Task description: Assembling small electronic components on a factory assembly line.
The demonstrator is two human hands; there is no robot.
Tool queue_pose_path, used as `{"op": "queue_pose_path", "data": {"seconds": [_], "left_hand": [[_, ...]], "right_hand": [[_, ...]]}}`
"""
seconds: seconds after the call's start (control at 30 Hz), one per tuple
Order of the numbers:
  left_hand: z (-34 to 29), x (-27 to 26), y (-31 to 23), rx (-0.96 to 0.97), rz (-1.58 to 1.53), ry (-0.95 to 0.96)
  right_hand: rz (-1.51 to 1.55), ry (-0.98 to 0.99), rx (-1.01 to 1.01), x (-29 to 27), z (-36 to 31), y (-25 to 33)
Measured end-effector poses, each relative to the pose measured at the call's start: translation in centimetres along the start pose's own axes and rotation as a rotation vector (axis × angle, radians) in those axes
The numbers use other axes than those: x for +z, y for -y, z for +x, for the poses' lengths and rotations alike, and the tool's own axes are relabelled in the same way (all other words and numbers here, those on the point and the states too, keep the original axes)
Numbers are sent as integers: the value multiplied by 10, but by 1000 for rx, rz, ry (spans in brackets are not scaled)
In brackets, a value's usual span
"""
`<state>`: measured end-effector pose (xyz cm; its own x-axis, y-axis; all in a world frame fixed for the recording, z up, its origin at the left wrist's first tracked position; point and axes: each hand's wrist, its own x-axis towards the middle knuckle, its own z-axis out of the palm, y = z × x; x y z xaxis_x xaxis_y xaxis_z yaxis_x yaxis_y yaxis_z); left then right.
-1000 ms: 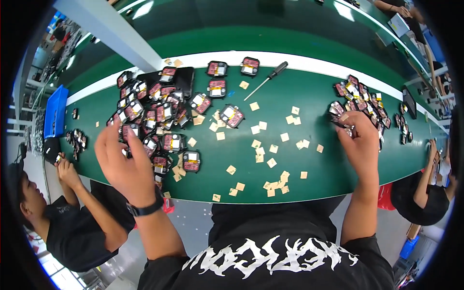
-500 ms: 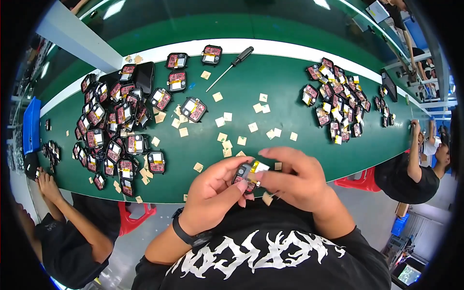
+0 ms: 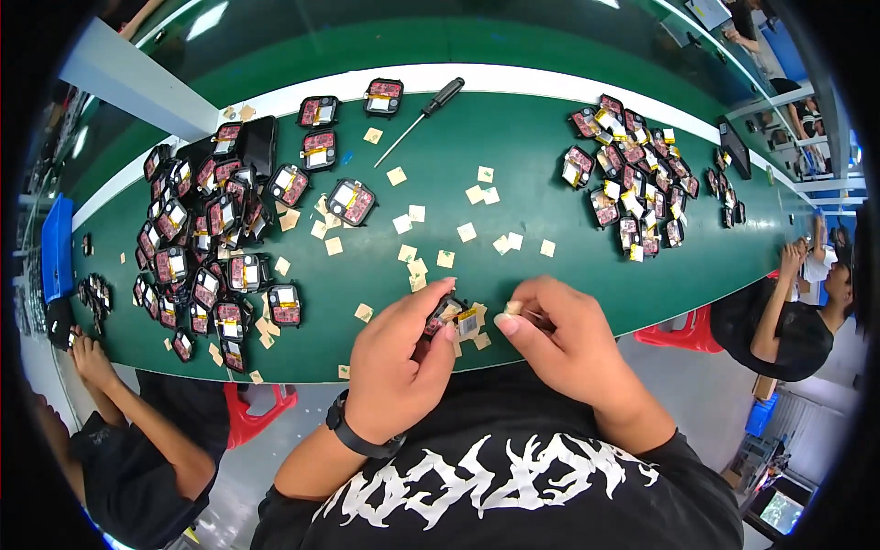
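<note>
Since the earlier frame, the person's right hand has drawn away from the squarish black plastic case, over which its fingers lay half a second ago; a clear gap now separates them. The case is in the left hand, partly hidden by it, with the fingers curled round its far side and the thumb pressed on the near side. A flat silver-grey pouch with a yellow band juts from the case's right edge into the space between the hands. The right hand is nearly closed, thumb and forefinger pinching a small cream-coloured piece; that piece's full shape is hidden.

Small tan paper squares lie scattered on the green tabletop beyond both hands, a few just under the pouch. Left of the left hand spreads a heap of black cases with red circuit boards; beyond the right hand, farther to the right, lies a second cluster of such cases. Well beyond the left hand rests a black-handled screwdriver.
</note>
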<state>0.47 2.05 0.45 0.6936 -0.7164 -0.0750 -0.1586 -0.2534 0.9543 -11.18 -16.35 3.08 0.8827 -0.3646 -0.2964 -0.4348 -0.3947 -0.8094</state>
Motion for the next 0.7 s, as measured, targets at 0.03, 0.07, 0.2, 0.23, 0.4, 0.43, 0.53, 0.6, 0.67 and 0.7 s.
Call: {"op": "queue_pose_path", "data": {"seconds": [0.03, 0.07, 0.2, 0.23, 0.4, 0.43, 0.53, 0.6, 0.67, 0.7], "left_hand": [[0, 1, 1, -2, 1, 2], [0, 2, 4, 12, 9, -19], [-1, 3, 6, 62, 39, -41], [-1, 4, 7, 61, 38, -39], [-1, 5, 9, 102, 123, -36], [0, 6, 9, 101, 123, -34], [1, 7, 10, 168, 136, -40], [0, 8, 11, 176, 134, -67], [0, 8, 12, 197, 161, -65], [1, 9, 13, 220, 189, -63]], "right_hand": [[66, -46, -21, 4, -1, 0], [131, -92, -43, 6, -2, 0], [21, -56, -289, 6, 0, -2], [67, -23, -269, 6, 0, -1], [201, 69, -33, 11, -1, 4], [271, 70, 18, 14, 0, 2], [435, 92, 147, 20, 2, -1], [529, 117, 224, 22, 4, 1], [589, 184, 343, 18, 6, 6], [589, 182, 346, 18, 7, 5]]}}
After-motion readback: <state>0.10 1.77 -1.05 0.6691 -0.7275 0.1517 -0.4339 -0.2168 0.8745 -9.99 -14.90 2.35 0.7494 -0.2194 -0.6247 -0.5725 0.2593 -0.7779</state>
